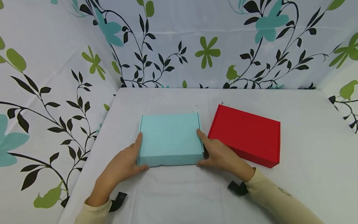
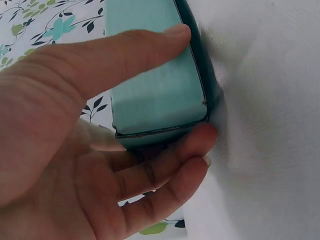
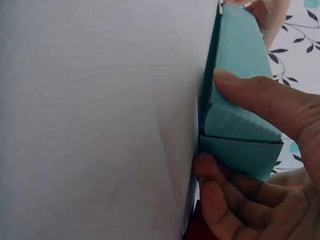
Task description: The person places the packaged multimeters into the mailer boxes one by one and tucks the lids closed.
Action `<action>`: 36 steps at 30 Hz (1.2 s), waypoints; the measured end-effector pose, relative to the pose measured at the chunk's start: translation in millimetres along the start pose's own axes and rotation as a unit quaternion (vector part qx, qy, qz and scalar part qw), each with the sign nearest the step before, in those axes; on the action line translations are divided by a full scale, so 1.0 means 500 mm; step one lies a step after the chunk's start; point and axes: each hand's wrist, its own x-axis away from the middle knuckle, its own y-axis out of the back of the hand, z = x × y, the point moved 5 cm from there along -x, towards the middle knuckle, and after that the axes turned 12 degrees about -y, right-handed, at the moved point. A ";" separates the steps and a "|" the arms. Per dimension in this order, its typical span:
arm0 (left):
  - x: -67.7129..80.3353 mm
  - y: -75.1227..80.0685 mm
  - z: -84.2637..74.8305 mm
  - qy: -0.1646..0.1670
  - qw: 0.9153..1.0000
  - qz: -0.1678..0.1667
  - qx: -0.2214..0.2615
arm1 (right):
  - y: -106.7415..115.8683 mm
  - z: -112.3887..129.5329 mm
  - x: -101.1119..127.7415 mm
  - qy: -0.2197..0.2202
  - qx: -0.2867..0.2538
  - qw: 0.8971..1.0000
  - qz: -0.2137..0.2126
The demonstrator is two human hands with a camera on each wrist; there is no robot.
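Note:
A light turquoise cardboard box [image 1: 170,137], lid closed, lies flat on the white-covered table. My left hand [image 1: 123,163] grips its near left corner. In the left wrist view, the thumb [image 2: 150,47] lies across the front face and the fingers [image 2: 170,175] bend round the side, low by the cloth. My right hand [image 1: 221,155] holds the near right corner in the same way. The right thumb [image 3: 255,92] presses the front face, with curled fingers [image 3: 225,195] against the side. The box's underside is hidden.
A closed red box [image 1: 246,133] lies at an angle just right of the turquoise one, close behind my right hand. White cloth [image 1: 173,196] covers the table. A curtain with leaves and flowers [image 1: 179,46] hangs at the back and the sides. Black straps [image 1: 237,188] show at both wrists.

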 end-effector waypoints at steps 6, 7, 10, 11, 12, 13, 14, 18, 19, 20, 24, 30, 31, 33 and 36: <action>-0.007 0.000 -0.005 0.007 0.999 -0.034 -0.018 | 0.001 0.002 -0.001 -0.004 0.009 1.000 -0.008; -0.008 -0.001 -0.005 0.010 0.999 -0.037 -0.023 | 0.000 0.003 -0.001 -0.006 0.010 1.000 -0.008; -0.009 -0.004 -0.007 0.014 0.998 -0.044 -0.039 | 0.000 0.004 -0.002 -0.010 0.012 1.000 -0.010; -0.010 -0.005 -0.008 0.016 0.998 -0.046 -0.045 | 0.000 0.004 -0.002 -0.010 0.012 1.000 -0.010; -0.010 -0.006 -0.009 0.017 0.997 -0.048 -0.051 | -0.001 0.004 -0.002 -0.010 0.014 1.000 -0.011; -0.010 -0.006 -0.010 0.018 0.997 -0.049 -0.057 | -0.001 0.004 -0.002 -0.008 0.016 1.000 -0.013; -0.010 -0.007 -0.011 0.020 0.997 -0.050 -0.063 | -0.001 0.004 -0.002 -0.006 0.017 1.000 -0.014; -0.010 -0.010 -0.013 0.027 0.994 -0.057 -0.084 | -0.001 0.005 -0.002 0.009 0.025 0.999 -0.026; -0.010 -0.011 -0.014 0.028 0.994 -0.061 -0.089 | 0.000 0.005 -0.002 0.013 0.026 0.999 -0.029; -0.010 -0.012 -0.015 0.028 0.993 -0.065 -0.092 | 0.000 0.006 -0.002 0.017 0.028 0.999 -0.033; -0.008 -0.013 -0.021 0.021 0.990 -0.089 -0.103 | 0.003 0.009 -0.001 0.031 0.036 0.998 -0.044; -0.005 -0.015 -0.028 0.013 0.989 -0.101 -0.104 | 0.002 0.013 -0.003 0.013 0.040 0.999 -0.031; -0.005 -0.015 -0.028 0.013 0.990 -0.095 -0.105 | 0.001 0.014 -0.003 0.007 0.041 0.999 -0.025; -0.004 -0.014 -0.030 0.012 0.991 -0.082 -0.105 | -0.001 0.014 -0.003 -0.005 0.044 0.999 -0.013; -0.005 -0.011 -0.031 0.010 0.992 -0.067 -0.106 | -0.002 0.015 -0.002 -0.010 0.048 0.999 -0.008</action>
